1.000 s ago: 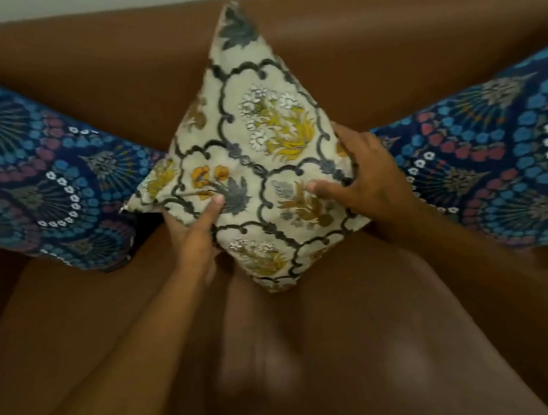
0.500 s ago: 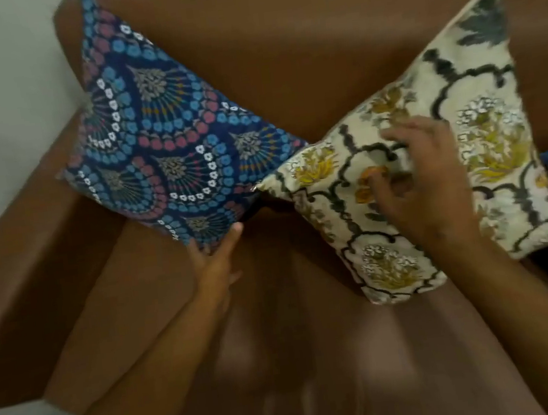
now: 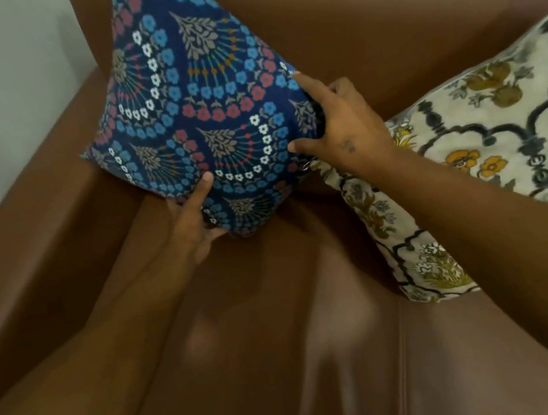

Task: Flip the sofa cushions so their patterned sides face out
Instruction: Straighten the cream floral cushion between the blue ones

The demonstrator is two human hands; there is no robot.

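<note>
gripping blue cushion (image 3: 205,112), both hands

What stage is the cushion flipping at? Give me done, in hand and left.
Done, by the look of it: the cream floral cushion leans on the brown sofa with its pattern facing out. In hand: the blue cushion, gripped by the left hand at its lower edge and the right hand at its side corner, lifted and tilted. Left: setting it down pattern out. Any cushions beyond the frame cannot be judged.
</note>
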